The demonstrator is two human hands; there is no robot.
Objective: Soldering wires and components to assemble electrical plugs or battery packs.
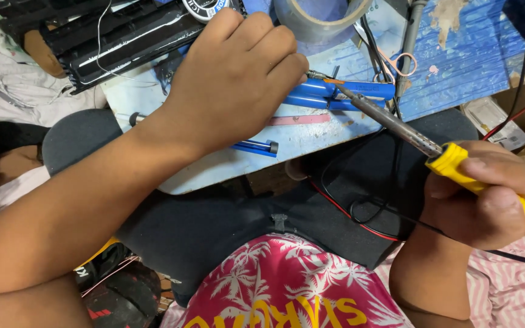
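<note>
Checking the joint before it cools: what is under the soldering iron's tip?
Blue cylindrical cells lie under the soldering iron tip on the board. The left hand covers their left ends.

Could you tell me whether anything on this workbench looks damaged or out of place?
Yes: the blue table top has paint flaking off in patches near its far right side, baring a pale layer. Otherwise, the right hand holds a yellow-handled soldering iron at the blue battery cells, which the left hand steadies.
</note>
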